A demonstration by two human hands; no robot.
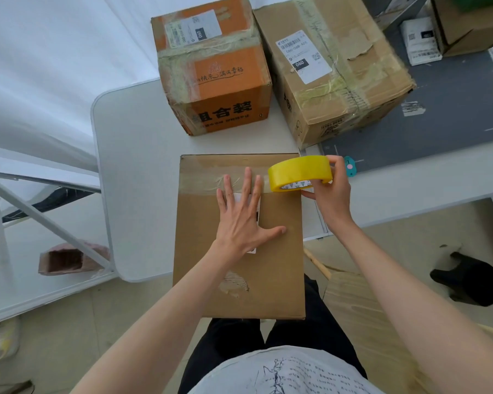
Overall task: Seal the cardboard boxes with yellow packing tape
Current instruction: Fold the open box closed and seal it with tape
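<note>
On a pale, rounded-corner table (131,166), the plain cardboard box (239,268) is lying flat in front of the person, two already-taped boxes standing behind it. The left hand (244,220) is pressing down, open and spread, fingertips on a glossy, wrinkled strip across the far end, while the right hand (329,191) is gripping the yellow tape roll (299,173) at the right edge. The taping looks midway: next comes tearing off cleanly and smoothing flat.

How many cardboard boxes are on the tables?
4: the plain box under the left hand, the orange box behind it, the big brown box beside that, and a cut-off box top right.
</note>
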